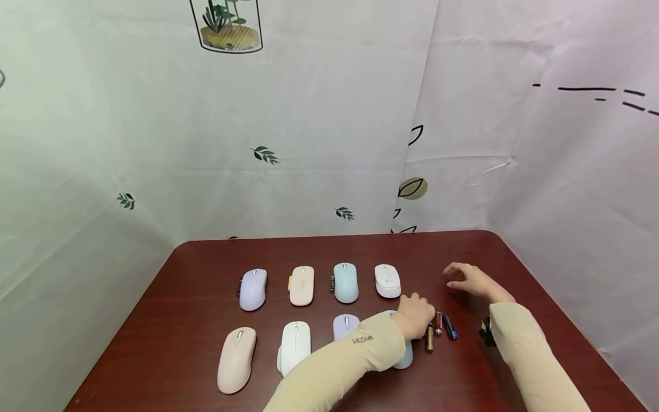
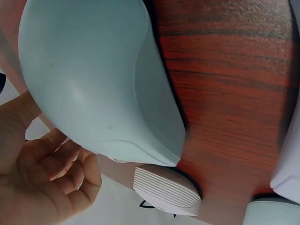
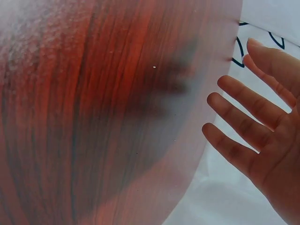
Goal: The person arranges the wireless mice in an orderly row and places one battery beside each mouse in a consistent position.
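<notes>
My left hand point(image 1: 414, 316) reaches across a light blue mouse point(image 1: 405, 357), down by several small batteries. Closest to its fingers lies a gold battery point(image 1: 429, 342); beside that are a red battery point(image 1: 438, 324) and a blue-and-black battery point(image 1: 450, 327). In the left wrist view, the same mouse point(image 2: 93, 75) covers the tips of the thumb and index finger, while the other fingers of the hand point(image 2: 51, 178) curl loosely. Whether a battery is pinched there is hidden. Farther right, my right hand point(image 1: 476, 281) hovers over the table, fingers spread and holding nothing point(image 3: 267, 126).
In the back row stand a lilac mouse point(image 1: 253, 290), a beige mouse point(image 1: 301, 286), a blue mouse point(image 1: 345, 283) and a white mouse point(image 1: 387, 281). A large beige mouse point(image 1: 236, 360), a white mouse point(image 1: 296, 346) and a lilac mouse point(image 1: 345, 325) are in front. Patterned cloth point(image 1: 329, 114) hangs behind the table point(image 1: 154, 343).
</notes>
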{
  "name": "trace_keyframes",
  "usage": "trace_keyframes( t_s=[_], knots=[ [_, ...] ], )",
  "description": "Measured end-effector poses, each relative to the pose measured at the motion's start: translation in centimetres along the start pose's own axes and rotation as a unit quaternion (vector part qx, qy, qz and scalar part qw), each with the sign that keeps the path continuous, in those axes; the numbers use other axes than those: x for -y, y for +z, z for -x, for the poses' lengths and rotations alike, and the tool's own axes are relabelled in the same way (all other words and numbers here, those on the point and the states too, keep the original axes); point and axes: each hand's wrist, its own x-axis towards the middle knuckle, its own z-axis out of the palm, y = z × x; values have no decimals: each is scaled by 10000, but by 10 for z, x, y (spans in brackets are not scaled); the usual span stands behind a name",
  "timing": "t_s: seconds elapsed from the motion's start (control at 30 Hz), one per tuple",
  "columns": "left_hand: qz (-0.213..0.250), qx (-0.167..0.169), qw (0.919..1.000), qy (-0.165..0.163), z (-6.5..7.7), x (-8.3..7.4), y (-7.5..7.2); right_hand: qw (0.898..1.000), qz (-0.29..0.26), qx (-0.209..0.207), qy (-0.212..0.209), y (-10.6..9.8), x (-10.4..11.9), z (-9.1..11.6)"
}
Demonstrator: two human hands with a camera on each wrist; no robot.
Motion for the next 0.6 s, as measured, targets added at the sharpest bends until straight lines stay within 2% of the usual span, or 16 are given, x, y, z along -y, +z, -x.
trace_keyframes(
  t_s=[0.17,0.37,0.6],
  knots=[
    [245,84,9997,28,-3,-1,0,10000,-23,-6,-94,4,5,-3],
    [369,-42,9992,144,-4,0,3,9998,3,-48,-186,9,13,-10],
    [525,-135,9982,252,-3,10,4,9997,29,-57,-228,11,18,-19]
  ],
)
